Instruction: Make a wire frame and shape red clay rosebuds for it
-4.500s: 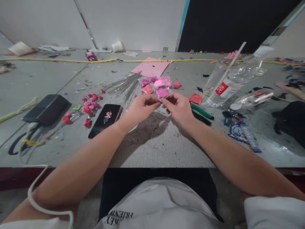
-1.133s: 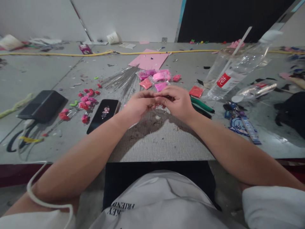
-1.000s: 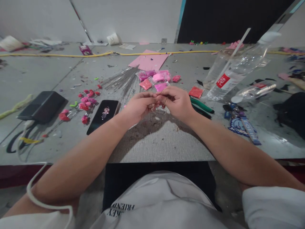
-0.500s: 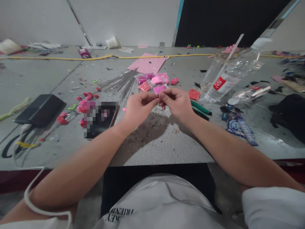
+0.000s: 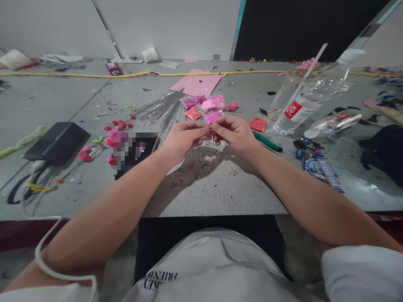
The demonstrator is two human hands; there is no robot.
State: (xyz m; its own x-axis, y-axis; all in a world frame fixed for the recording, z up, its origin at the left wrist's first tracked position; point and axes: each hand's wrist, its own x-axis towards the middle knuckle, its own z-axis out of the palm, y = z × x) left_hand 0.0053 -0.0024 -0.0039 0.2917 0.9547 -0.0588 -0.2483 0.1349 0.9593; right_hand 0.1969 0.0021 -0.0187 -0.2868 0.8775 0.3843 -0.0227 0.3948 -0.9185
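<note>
Left hand [image 5: 185,140], 1: fingertips in a narrow pinch. Right hand [image 5: 234,133], 1: likewise, fingertips close against the left's. Strand [image 5: 207,123], 1: between the 2 pinches, above the table [image 5: 201,193]; apparently wire, too fine to be sure. Packet [image 5: 214,118], magenta, 1: just beyond the fingertips. Wires [image 5: 162,107], 1 fan: beyond left hand. Step, as I judge it from here: fine 2-handed fingertip work. Next move calls for light, steady pressure.

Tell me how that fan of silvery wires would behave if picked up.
The wires look thin and fairly straight, so each is probably light and springy rather than limp. They spread apart toward the near side, so strands would likely splay or slip loose.
</note>
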